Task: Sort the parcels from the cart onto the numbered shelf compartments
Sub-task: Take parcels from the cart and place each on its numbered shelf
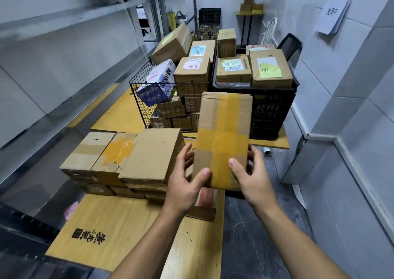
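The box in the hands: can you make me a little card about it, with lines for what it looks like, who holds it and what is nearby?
box: brown cardboard parcel, crossed with yellow tape, held up in the air
left grip: thumb on the front, fingers behind the left edge
right grip: thumb on the front, fingers round the right edge
below left: stack of plain boxes on flat cardboard
behind: wire basket and black crate, both full of labelled boxes
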`<state>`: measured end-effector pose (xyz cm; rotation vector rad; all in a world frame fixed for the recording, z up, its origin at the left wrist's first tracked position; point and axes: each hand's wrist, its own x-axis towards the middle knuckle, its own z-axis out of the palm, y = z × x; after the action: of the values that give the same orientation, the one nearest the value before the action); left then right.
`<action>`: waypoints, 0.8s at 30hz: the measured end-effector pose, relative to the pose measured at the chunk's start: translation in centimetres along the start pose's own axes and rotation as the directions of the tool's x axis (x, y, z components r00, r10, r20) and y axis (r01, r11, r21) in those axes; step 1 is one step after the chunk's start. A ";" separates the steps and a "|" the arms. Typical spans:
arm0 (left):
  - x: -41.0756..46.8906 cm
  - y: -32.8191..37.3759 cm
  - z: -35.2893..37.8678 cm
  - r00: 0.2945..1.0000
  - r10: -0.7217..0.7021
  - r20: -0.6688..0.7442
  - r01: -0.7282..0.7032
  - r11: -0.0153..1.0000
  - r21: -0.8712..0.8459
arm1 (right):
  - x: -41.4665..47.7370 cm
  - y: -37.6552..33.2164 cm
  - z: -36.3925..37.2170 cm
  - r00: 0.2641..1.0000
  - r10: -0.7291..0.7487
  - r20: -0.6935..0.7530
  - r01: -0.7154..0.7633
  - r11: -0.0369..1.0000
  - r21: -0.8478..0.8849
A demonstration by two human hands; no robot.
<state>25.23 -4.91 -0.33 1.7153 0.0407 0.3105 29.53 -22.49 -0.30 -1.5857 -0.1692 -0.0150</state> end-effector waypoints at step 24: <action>-0.6 0.7 -4.8 0.974 0.111 -0.197 -0.089 0.989 0.118 | 2.5 -0.4 0.8 0.986 -0.164 0.029 0.165 0.986 -0.028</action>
<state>23.47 -0.49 0.92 1.7909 0.1226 0.5673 31.88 -21.40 0.41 -1.5988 -0.3219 -0.1252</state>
